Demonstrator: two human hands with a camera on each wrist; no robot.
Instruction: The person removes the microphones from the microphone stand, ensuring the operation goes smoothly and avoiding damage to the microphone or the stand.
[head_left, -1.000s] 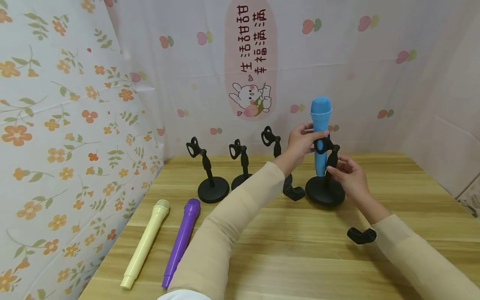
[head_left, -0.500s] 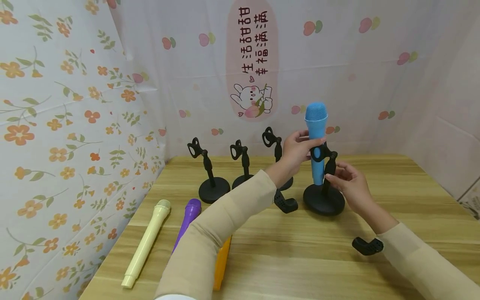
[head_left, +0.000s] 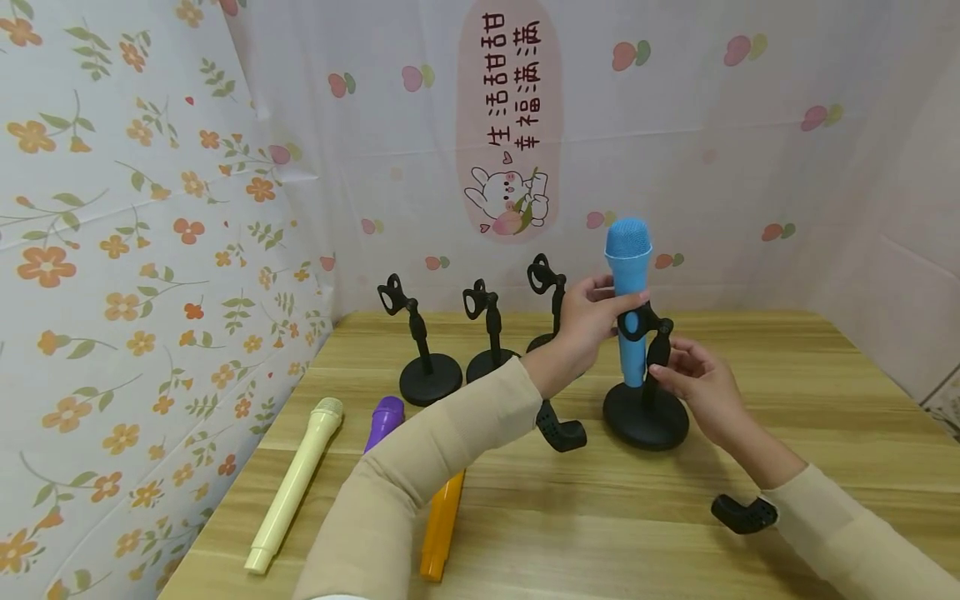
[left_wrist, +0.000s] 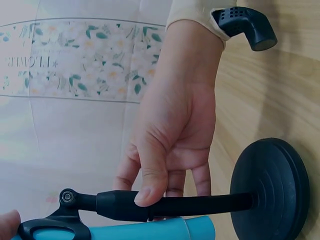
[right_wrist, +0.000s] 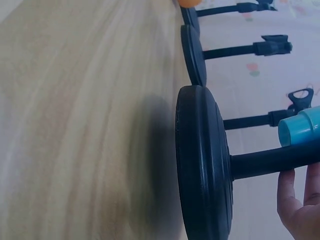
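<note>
A light blue microphone [head_left: 632, 279] stands nearly upright in the clip of a black desk microphone stand [head_left: 647, 417]; its blue body shows through the clip's opening. My left hand [head_left: 579, 327] grips the microphone's upper body from the left, thumb across the front. On the other side, my right hand [head_left: 705, 385] pinches the stand's post between thumb and fingers. The left wrist view has the right hand [left_wrist: 175, 115] with its thumb on the post, above the round base [left_wrist: 270, 190]. In the right wrist view the base [right_wrist: 200, 155] looms close, partly hiding the stands behind.
Three more black stands, left [head_left: 430, 379], middle [head_left: 492, 333] and right [head_left: 557, 304], line the table's back, with bare clips. A cream microphone [head_left: 296, 483], a purple microphone [head_left: 386, 421] and an orange microphone [head_left: 444, 525] lie front left, the last two partly behind the left sleeve.
Both hands have drawn the blue microphone and its stand nearer and slightly left. As the left forearm shifted left, the orange microphone came into view and more of the purple one became covered.
</note>
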